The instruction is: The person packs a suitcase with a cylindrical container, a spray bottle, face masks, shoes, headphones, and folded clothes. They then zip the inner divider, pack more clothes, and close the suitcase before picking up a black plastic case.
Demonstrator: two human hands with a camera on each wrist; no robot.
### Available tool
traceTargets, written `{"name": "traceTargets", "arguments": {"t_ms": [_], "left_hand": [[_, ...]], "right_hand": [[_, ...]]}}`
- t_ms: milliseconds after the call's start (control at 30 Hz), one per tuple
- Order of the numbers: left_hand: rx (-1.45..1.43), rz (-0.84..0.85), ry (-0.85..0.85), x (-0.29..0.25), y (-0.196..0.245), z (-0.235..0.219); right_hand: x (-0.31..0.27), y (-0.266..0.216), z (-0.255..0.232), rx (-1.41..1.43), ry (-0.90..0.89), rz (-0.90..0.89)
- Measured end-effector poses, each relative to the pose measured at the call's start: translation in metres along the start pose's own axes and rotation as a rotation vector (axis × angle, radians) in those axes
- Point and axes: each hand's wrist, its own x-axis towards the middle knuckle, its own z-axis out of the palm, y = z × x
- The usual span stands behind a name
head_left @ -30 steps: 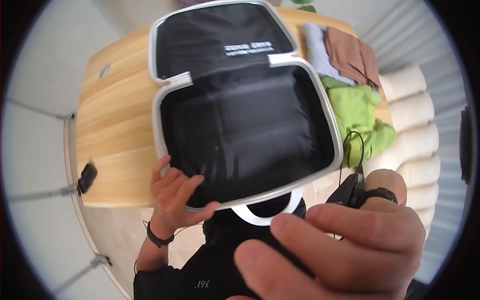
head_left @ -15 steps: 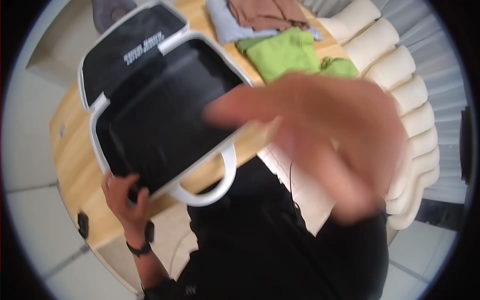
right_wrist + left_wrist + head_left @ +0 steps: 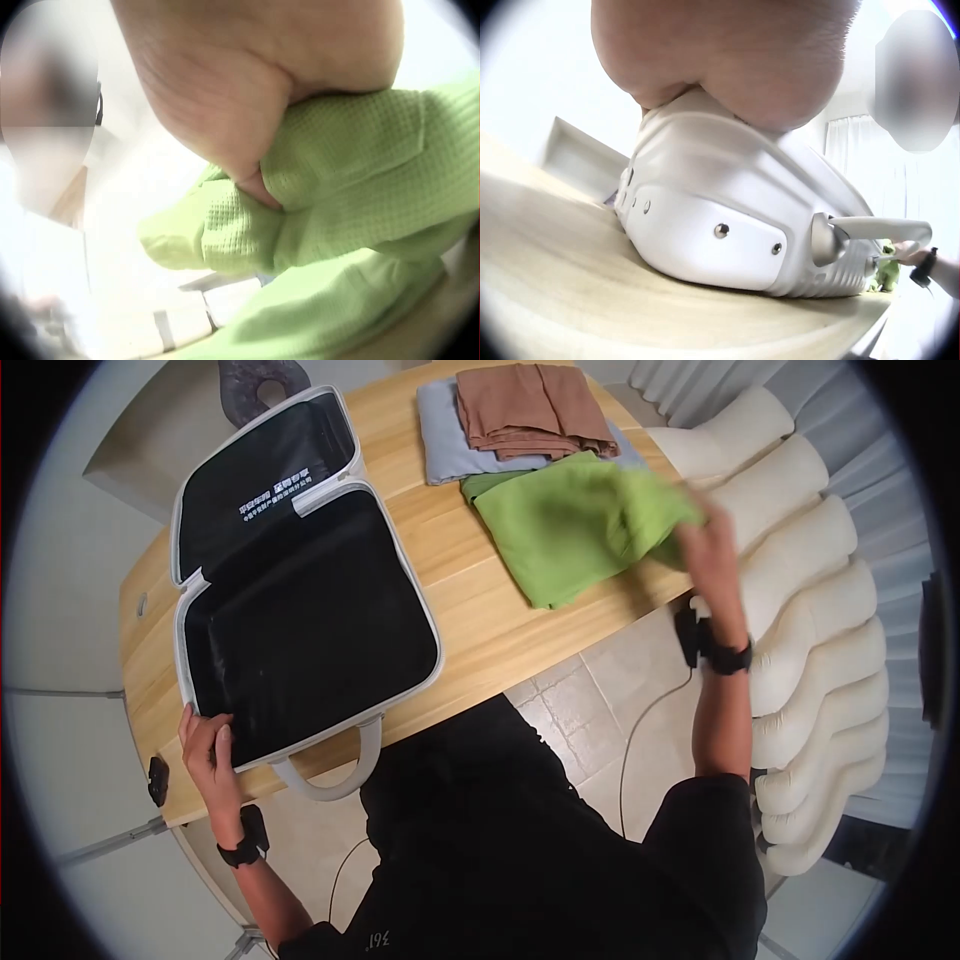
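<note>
A white case (image 3: 437, 650) with black lining lies unfolded on the table. My left hand (image 3: 209, 757) grips its near left corner, thumb inside the rim; in the left wrist view the hand (image 3: 727, 60) covers the top of the white shell (image 3: 697, 165). My right hand (image 3: 712, 557) pinches the right end of a green cloth (image 3: 550, 540), its fingertips partly hidden by the fabric. The right wrist view shows the green waffle-textured cloth (image 3: 345, 165) bunched and lifted under the hand (image 3: 262, 67), with more green cloth below.
Behind the green cloth, a folded brown cloth (image 3: 530, 405) lies on a grey-blue one (image 3: 445, 435). A cream ribbed seat (image 3: 800, 600) stands right of the table (image 3: 470, 630). A dark neck pillow (image 3: 238, 395) is beyond the case. A small black device (image 3: 157, 780) is at the left edge.
My right hand has moved away from the camera to the right and taken hold of the green cloth, raising its right end. The left hand stays at the case corner. The view has shifted right.
</note>
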Motion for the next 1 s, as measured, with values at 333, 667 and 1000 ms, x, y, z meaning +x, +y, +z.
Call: {"name": "traceTargets", "arguments": {"t_ms": [333, 667, 1000], "left_hand": [[-0.367, 0.15, -0.025, 0.061, 0.109, -0.02], [-1.626, 0.8, -0.468, 0.046, 0.268, 0.015], [-1.752, 0.616, -0.69, 0.002, 0.238, 0.017]], "right_hand": [[0.093, -0.075, -0.05, 1.296, -0.322, 0.031], [0.094, -0.099, 0.007, 1.583, -0.729, -0.345], [0.078, -0.041, -0.059, -0.025, 0.176, 0.121]]}}
